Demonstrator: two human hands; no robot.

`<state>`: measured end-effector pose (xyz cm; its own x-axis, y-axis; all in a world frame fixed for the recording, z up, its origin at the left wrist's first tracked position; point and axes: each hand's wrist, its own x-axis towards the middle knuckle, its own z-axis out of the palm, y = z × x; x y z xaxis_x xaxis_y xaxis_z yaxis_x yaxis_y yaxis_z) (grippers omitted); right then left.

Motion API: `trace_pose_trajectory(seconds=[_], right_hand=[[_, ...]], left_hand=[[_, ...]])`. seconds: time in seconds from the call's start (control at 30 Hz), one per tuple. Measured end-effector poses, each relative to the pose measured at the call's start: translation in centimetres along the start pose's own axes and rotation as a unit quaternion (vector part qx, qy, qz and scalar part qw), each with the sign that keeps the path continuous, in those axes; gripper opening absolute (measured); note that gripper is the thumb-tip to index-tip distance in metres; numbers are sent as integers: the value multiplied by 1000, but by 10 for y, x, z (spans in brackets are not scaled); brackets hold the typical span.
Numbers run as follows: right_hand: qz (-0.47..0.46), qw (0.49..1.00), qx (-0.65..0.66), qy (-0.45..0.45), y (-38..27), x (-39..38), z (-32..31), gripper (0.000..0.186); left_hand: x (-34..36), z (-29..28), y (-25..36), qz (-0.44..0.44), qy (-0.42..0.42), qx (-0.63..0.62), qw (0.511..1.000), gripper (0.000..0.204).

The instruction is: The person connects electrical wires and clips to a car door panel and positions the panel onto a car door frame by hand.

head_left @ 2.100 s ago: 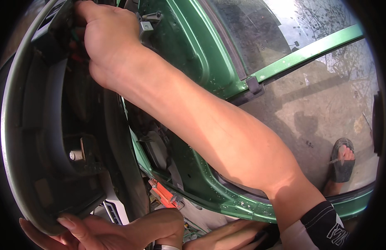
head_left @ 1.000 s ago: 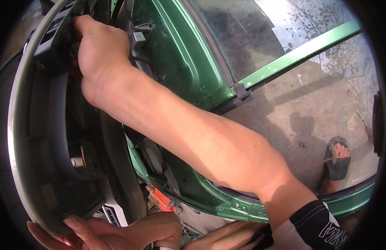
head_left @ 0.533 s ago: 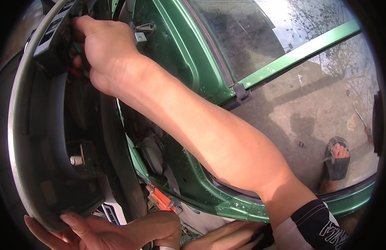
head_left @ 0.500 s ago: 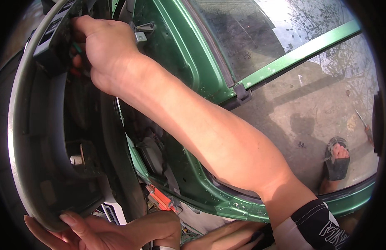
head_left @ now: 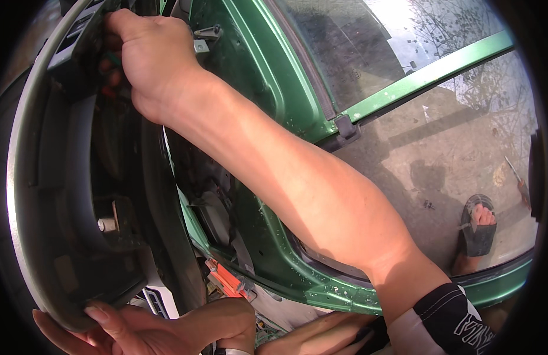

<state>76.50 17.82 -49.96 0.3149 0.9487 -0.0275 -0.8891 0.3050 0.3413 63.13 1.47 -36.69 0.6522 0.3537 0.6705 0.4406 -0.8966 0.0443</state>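
Observation:
My left hand (head_left: 129, 331) grips the near end of a dark door trim panel (head_left: 40, 236), thumb on top and fingers under the rim. The panel stands tilted away from the green car door (head_left: 324, 287). My right hand (head_left: 161, 56) reaches across to the panel's far end, beside the window switch block (head_left: 78, 35). Its fingers are bent and partly hidden behind the wrist and in shadow. Small bits of green and red show by the fingertips; what they pinch I cannot make out.
The window glass (head_left: 439, 136) of the green door lies to the right, with concrete ground showing through it. A foot in a sandal (head_left: 479, 225) and a screwdriver (head_left: 519, 183) are seen there. An orange object (head_left: 229, 278) lies below the door's near edge.
My right hand has moved slightly up and right. The panel's outer edge has shifted a little to the left, with my left hand still on it.

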Motion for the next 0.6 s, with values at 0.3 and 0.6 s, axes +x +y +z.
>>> trace_pose_trajectory(seconds=[0.3, 0.6], right_hand=[[-35, 997, 31, 66, 8, -7, 8, 16], [-31, 997, 10, 74, 6, -5, 6, 18]], left_hand=[[-3, 5, 2, 4, 17, 23, 1000, 65], [-1, 3, 2, -9, 4, -6, 1000, 65]])
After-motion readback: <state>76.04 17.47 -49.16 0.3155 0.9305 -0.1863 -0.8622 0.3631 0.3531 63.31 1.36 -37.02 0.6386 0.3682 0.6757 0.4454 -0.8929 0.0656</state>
